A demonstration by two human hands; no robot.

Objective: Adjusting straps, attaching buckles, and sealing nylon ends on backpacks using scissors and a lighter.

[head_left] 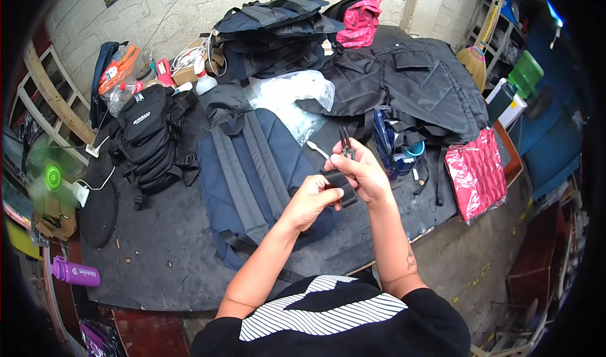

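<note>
My left hand (310,200) is closed on a folded black strap piece (341,190), its thumb pressed on top. My right hand (365,172) grips a pair of thread snips (346,143), dark blades pointing away from me, and its lower fingers touch the strap piece's far side. Both hands are close together above the right edge of a navy blue backpack (218,167), which lies with its grey shoulder straps (238,180) upward. Just left of the snips is a small white stick-like thing (315,148) that I cannot identify.
A black bag (148,136) lies left on the dark table (170,256). Behind are stacked dark bags (271,25), clear plastic (297,95) and a white spray bottle (205,82). Black padded bags (416,79) and a red plastic-wrapped pack (476,174) occupy the right. A green fan (53,177) stands left.
</note>
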